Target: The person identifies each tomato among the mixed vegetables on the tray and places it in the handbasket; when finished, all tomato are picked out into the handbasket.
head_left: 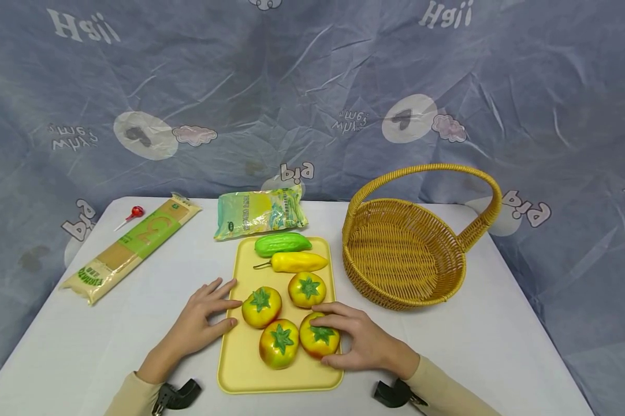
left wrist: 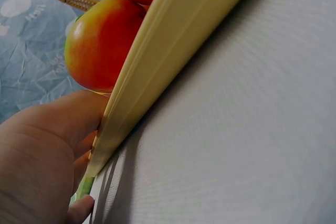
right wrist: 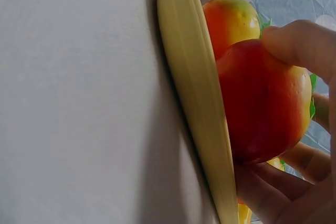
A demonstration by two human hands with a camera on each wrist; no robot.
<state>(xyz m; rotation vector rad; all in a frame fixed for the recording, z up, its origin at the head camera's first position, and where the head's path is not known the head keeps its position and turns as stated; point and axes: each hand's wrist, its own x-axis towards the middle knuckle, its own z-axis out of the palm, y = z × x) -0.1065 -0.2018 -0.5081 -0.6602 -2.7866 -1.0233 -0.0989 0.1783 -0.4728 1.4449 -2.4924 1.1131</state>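
On the yellow tray (head_left: 229, 370) sit several yellow-red tomatoes with green star-shaped tops. My right hand (head_left: 361, 341) holds the right-hand tomato (head_left: 315, 345) at the tray's right edge; in the right wrist view its thumb lies on that red tomato (right wrist: 265, 103) and the fingers curl round the far side. My left hand (head_left: 203, 320) rests over the tray's left rim, fingers spread and relaxed, fingertips close beside the left tomato (head_left: 263, 318). Behind the tomatoes lie a yellow pepper (head_left: 299, 263) and a green bumpy gourd (head_left: 281, 244).
Right of the tray stands a wicker basket (head_left: 354, 277) with a tall arched handle. A green-yellow packet (head_left: 257, 214) lies behind the tray. To the left are a long noodle pack (head_left: 136, 245) and a red lollipop (head_left: 136, 212). A patterned cloth (head_left: 312, 86) hangs behind the table.
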